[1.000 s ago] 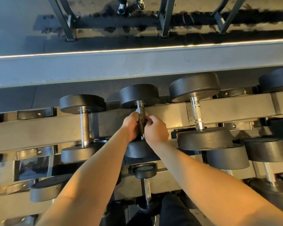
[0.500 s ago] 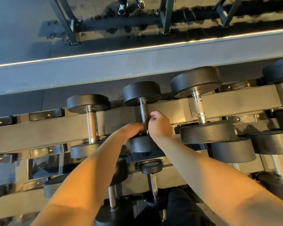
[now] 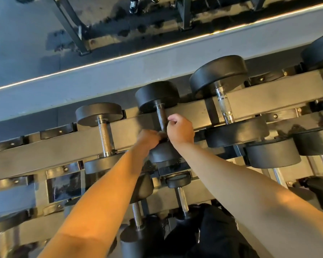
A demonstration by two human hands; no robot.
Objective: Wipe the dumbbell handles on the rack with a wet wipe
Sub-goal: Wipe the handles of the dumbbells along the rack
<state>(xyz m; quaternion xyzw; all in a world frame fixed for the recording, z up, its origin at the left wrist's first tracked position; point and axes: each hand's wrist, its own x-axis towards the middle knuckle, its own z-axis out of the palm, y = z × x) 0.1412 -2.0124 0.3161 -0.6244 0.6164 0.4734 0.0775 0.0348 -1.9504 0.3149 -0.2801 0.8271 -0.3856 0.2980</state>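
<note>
Since a second earlier, both hands had slid toward the near end of the middle dumbbell's handle (image 3: pixel 161 118). Nearest, the left hand (image 3: pixel 149 139) was curled shut low on that bar, just above the near weight head (image 3: pixel 163 152); whether a wet wipe lay inside its grip could not be told. Just beyond, the right hand (image 3: pixel 181 130) was loosely fisted against the bar's right side, fingers (image 3: pixel 172 119) curled in. Farther along, the bare knurled handle ran to the far head on the rack's (image 3: pixel 268 95) top rail.

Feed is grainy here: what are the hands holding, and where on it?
Both hands, left hand and right hand, close around the near end of the middle dumbbell's handle. No wipe is discernible.
</note>
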